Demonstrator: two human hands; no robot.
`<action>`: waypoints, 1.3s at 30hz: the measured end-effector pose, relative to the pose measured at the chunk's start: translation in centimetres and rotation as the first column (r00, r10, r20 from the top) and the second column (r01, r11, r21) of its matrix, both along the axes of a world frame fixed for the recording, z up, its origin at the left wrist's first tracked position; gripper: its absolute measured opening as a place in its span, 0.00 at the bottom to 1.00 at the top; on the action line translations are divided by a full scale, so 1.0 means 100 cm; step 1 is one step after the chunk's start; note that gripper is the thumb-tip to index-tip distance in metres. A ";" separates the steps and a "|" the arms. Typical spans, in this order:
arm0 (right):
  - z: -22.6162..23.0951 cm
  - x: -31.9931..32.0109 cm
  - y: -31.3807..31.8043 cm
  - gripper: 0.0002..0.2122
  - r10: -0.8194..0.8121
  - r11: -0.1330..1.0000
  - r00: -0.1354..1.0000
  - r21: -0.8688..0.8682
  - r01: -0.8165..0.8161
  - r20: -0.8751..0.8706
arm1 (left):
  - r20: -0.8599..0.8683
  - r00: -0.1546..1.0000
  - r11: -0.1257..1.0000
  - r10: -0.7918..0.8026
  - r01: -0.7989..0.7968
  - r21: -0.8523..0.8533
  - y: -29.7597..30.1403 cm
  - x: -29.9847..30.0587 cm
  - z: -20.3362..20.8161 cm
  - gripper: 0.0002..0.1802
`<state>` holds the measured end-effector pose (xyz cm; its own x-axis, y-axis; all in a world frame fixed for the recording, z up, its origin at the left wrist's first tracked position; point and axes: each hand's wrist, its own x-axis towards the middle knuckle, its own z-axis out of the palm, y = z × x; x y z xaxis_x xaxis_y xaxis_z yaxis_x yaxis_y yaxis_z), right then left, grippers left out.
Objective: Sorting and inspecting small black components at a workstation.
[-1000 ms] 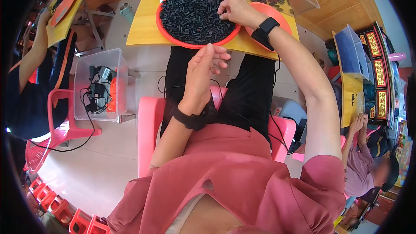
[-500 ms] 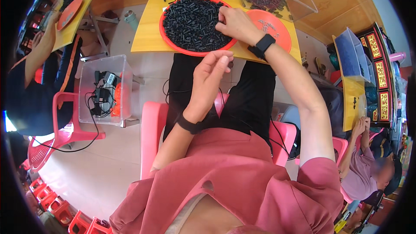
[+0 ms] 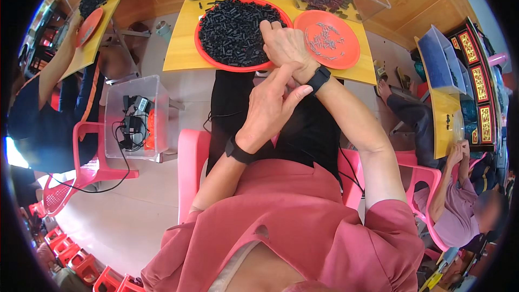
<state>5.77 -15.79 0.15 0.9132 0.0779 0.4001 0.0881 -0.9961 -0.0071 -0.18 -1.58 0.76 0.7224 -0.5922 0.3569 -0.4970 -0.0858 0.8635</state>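
Head view, right hand: the right hand was over the right edge of the round red tray, fingers bent down; undersides hidden, couldn't tell how far open or whether they held anything.
Left hand: the left hand was at the near side of the right wrist, thumb beside the black watch; fingers loosely bent, thumb spread from them, grip couldn't be told.
Black pieces: the short black pieces filled the red tray, left on the worktop.
Silver bits: the thin silver bits lay scattered on the orange plate, just right of the tray.
Far bins: two clear bins with dark pieces stood along the far side.
Left floor area: a clear box held black adapters and cables.
Co-workers: one person sat left, another right.
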 end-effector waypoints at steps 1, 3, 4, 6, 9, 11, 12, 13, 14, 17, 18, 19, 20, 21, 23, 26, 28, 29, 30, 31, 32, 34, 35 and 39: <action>0.000 0.000 0.000 0.12 -0.002 1.000 1.000 0.001 0.002 0.002 | 0.027 0.999 0.999 -0.029 0.030 -0.013 0.000 0.001 0.001 0.22; 0.000 -0.001 0.001 0.12 -0.022 1.000 1.000 -0.003 0.022 0.014 | -0.001 0.998 0.997 -0.065 0.065 -0.029 0.001 0.000 0.003 0.23; 0.000 -0.001 0.001 0.12 -0.020 1.000 1.000 -0.003 0.020 0.015 | -0.031 0.995 0.994 -0.099 0.097 -0.047 0.001 -0.001 0.004 0.23; 0.003 -0.003 -0.002 0.11 -0.052 0.999 0.999 0.015 0.052 -0.003 | 0.018 0.994 0.993 -0.112 0.112 -0.023 0.001 -0.001 0.006 0.23; -0.001 -0.003 -0.004 0.03 -0.003 1.000 0.994 -0.030 0.006 0.105 | 0.055 0.987 0.988 -0.154 0.153 0.018 0.003 0.000 0.007 0.24; 0.000 -0.004 -0.003 0.03 -0.018 1.000 0.995 -0.010 0.019 0.098 | 0.044 0.983 0.984 -0.178 0.176 0.036 0.004 0.002 0.005 0.24; 0.002 -0.005 -0.002 0.03 -0.038 0.999 0.995 0.009 0.037 0.092 | 0.058 0.982 0.983 -0.182 0.180 0.039 0.004 0.002 0.003 0.24; 0.003 -0.005 0.000 0.03 -0.037 0.999 0.995 0.008 0.036 0.091 | 0.071 0.980 0.982 -0.185 0.182 0.043 0.004 0.002 0.002 0.24; 0.003 -0.006 0.001 0.06 -0.065 0.996 0.995 0.067 0.060 0.082 | 0.070 0.981 0.983 -0.183 0.181 0.042 0.005 0.002 0.000 0.24; 0.003 -0.008 -0.004 0.08 -0.049 0.964 0.995 0.264 0.026 0.082 | 0.045 0.980 0.981 -0.193 0.193 0.006 0.003 -0.004 0.000 0.28; 0.003 -0.009 -0.007 0.07 -0.006 0.916 0.995 0.399 -0.035 0.101 | 0.032 0.984 0.984 -0.175 0.176 -0.013 0.003 -0.008 0.003 0.30; 0.002 -0.010 -0.009 0.07 -0.004 0.916 0.995 0.398 -0.037 0.100 | 0.019 0.987 0.987 -0.157 0.157 -0.032 0.003 -0.010 0.004 0.32; 0.001 -0.010 -0.011 0.08 -0.012 0.862 0.998 0.506 -0.017 0.054 | 0.024 0.987 0.987 -0.159 0.158 0.012 0.003 -0.009 0.000 0.35; -0.001 -0.009 -0.012 0.08 -0.015 0.796 1.000 0.605 0.008 0.006 | 0.023 0.987 0.988 -0.156 0.156 0.011 0.003 -0.009 -0.001 0.35; -0.003 -0.009 -0.011 0.08 -0.030 0.805 0.999 0.592 0.045 -0.036 | -0.070 0.987 0.990 -0.142 0.141 -0.025 0.003 -0.009 -0.003 0.33; -0.012 -0.007 -0.017 0.08 -0.059 0.797 0.996 0.597 0.088 -0.069 | -0.188 0.978 0.995 -0.091 0.083 -0.048 0.004 -0.008 -0.005 0.26; -0.015 -0.006 -0.021 0.07 -0.061 0.781 0.996 0.618 0.086 -0.061 | -0.177 0.981 0.996 -0.076 0.067 -0.058 0.004 -0.005 -0.010 0.21; -0.017 -0.006 -0.024 0.07 -0.081 0.764 0.997 0.642 0.067 -0.007 | -0.167 0.984 0.996 -0.064 0.053 -0.069 0.003 -0.003 -0.013 0.16; -0.013 -0.007 -0.023 0.08 -0.099 0.747 0.994 0.664 0.045 0.044 | -0.168 0.984 0.996 -0.060 0.049 -0.069 0.003 -0.001 -0.015 0.16; -0.010 -0.010 -0.023 0.07 -0.107 0.756 0.993 0.653 0.047 0.052 | -0.214 0.974 0.995 -0.076 0.062 -0.075 0.003 0.000 -0.018 0.12; -0.005 -0.013 -0.023 0.07 -0.104 0.756 0.993 0.653 0.045 0.051 | -0.259 0.961 0.994 -0.092 0.074 -0.081 0.003 0.001 -0.019 0.08; 0.003 -0.023 -0.021 0.08 -0.107 0.693 0.994 0.718 0.066 0.013 | -0.333 0.936 0.991 -0.113 0.082 -0.106 0.006 0.000 -0.014 0.07; 0.003 -0.029 -0.022 0.08 -0.098 0.692 0.995 0.720 0.058 0.014 | -0.402 0.905 0.987 -0.138 0.090 -0.134 0.008 -0.002 -0.012 0.06; -0.001 -0.053 -0.030 0.08 -0.064 0.667 0.996 0.745 -0.006 0.066 | -0.374 0.871 0.933 -0.320 0.222 -0.282 0.017 -0.009 0.007 0.06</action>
<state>0.44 -18.77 0.04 0.8722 -0.3037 0.3835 0.0946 -0.6643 -0.7414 -1.05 0.10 1.50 0.6542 -0.7259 0.2124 -0.0727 0.2192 0.9730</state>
